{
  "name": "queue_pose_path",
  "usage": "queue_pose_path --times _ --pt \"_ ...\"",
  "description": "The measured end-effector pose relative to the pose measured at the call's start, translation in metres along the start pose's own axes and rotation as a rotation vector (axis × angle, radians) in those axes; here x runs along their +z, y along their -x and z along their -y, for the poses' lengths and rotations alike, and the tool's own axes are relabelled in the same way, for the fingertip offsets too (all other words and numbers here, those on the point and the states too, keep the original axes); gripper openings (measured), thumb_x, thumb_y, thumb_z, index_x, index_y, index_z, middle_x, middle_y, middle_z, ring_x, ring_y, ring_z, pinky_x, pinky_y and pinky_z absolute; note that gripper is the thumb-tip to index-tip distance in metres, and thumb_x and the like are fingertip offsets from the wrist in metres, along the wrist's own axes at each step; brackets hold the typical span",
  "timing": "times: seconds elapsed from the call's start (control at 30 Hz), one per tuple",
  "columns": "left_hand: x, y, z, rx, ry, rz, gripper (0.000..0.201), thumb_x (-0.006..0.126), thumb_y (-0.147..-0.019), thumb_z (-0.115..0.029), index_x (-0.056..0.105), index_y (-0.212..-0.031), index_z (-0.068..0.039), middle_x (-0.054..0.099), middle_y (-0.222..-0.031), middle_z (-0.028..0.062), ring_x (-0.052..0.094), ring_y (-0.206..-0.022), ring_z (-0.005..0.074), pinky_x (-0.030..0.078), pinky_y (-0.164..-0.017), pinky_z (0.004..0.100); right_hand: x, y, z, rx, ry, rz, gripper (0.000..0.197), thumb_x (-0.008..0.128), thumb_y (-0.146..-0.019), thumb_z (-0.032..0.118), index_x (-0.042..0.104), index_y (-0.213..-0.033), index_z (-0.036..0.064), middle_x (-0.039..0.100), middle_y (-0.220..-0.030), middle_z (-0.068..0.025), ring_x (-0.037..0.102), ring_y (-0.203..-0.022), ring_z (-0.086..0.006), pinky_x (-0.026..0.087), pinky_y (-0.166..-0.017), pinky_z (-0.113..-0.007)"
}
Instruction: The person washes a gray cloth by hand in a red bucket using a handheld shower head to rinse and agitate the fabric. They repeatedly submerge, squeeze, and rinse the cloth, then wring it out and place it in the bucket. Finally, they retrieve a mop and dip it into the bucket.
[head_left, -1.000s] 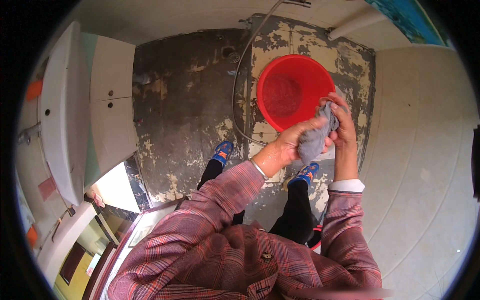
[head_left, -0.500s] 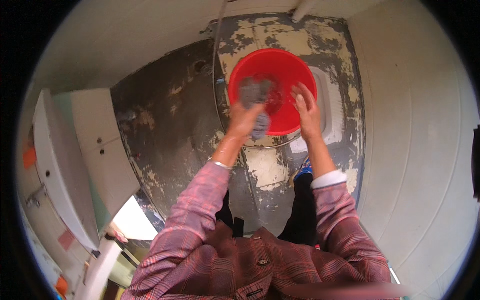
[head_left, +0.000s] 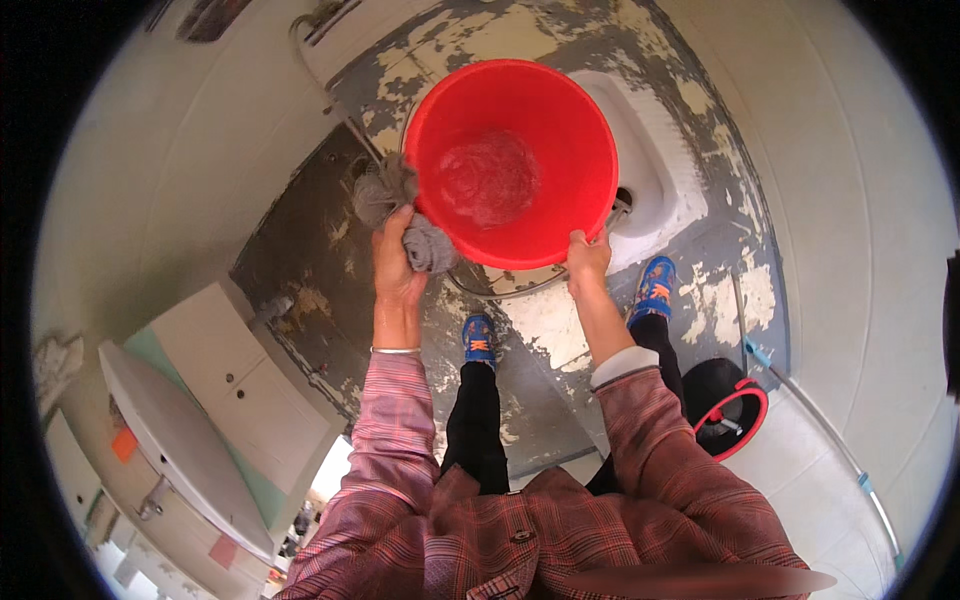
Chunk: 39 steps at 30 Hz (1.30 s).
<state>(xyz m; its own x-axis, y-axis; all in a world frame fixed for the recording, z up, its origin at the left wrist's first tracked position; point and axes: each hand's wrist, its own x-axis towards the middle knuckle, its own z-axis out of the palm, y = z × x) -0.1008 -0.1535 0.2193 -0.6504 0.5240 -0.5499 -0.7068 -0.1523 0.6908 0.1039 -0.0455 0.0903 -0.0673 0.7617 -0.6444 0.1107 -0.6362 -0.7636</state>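
two bare hands hold a red bucket (head_left: 560, 130) from its near side, one on each side of the rim. the left hand (head_left: 397, 268) is closed around a crumpled grey cloth (head_left: 430, 246), which bulges out both above and below the thumb, just outside the bucket's left edge; whether its fingers also grip the rim, i cannot tell. the right hand (head_left: 588, 262) pinches the rim at the near right. rippled water (head_left: 492, 180) lies in the bottom of the bucket. a hose (head_left: 510, 294) curves past the bucket's near side, over a floor (head_left: 535, 325) with peeling paint. to the right is a white squat toilet (head_left: 640, 150), partly hidden by the bucket. two blue shoes (head_left: 480, 338) stand nearer, and a black bin (head_left: 765, 405) with a red rim sits at the near right, beside a long pole (head_left: 825, 430).
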Motion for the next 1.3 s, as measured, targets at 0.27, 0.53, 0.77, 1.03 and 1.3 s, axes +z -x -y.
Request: queue_pose_path --times 0.27,0.53,0.77,1.03,1.3 --pt "0.159 0.03 0.033 0.182 -0.705 0.391 0.031 0.06 -0.07 -0.007 0.053 -0.099 0.001 0.058 -0.09 0.0022 0.052 -0.079 0.0092 0.042 -0.074 0.0249 -0.028 -0.016 0.035 0.51 -0.052 0.169 0.034 0.042 -0.087 0.012 0.041 -0.121 0.0124 0.054 -0.109 -0.0094 0.059 -0.09 -0.0234 0.053 -0.069 -0.045" --pt "0.21 0.025 0.107 0.495 -1.0 0.494 0.041 0.062 -0.058 -0.008 0.051 -0.097 0.001 0.051 -0.088 0.0167 0.052 -0.083 0.0335 0.043 -0.075 0.0369 -0.065 -0.059 -0.016 0.324 -0.841 0.745 0.032 0.05 -0.086 0.011 0.045 -0.117 0.0038 0.058 -0.108 -0.0088 0.059 -0.094 -0.0194 0.051 -0.078 -0.032" --pt "0.235 0.029 0.129 0.574 -1.126 0.525 0.046 0.064 -0.058 -0.007 0.048 -0.1 0.002 0.05 -0.088 0.0172 0.052 -0.082 0.0341 0.042 -0.073 0.0374 -0.063 -0.069 -0.019 0.471 -0.765 0.732 0.033 0.049 -0.086 0.01 0.044 -0.119 0.0056 0.058 -0.108 -0.0092 0.059 -0.093 -0.0203 0.051 -0.077 -0.033" --pt "0.249 0.056 0.126 0.666 -1.232 0.557 0.053 0.064 -0.053 -0.005 0.047 -0.102 0.002 0.047 -0.095 0.0188 0.049 -0.087 0.0363 0.042 -0.077 0.0386 -0.061 -0.061 -0.01 0.465 -0.774 0.763 0.034 0.047 -0.087 0.008 0.043 -0.12 0.0068 0.058 -0.108 -0.0094 0.059 -0.092 -0.0209 0.051 -0.077 -0.034" --pt "0.243 0.076 0.102 0.678 -1.164 0.541 0.053 0.065 -0.053 -0.004 0.047 -0.102 0.002 0.048 -0.092 0.0171 0.051 -0.085 0.0347 0.042 -0.076 0.037 -0.054 -0.049 0.001 0.414 -0.739 0.776 0.035 0.046 -0.087 0.007 0.042 -0.122 0.0079 0.057 -0.108 -0.0097 0.059 -0.092 -0.0216 0.051 -0.077 -0.035"
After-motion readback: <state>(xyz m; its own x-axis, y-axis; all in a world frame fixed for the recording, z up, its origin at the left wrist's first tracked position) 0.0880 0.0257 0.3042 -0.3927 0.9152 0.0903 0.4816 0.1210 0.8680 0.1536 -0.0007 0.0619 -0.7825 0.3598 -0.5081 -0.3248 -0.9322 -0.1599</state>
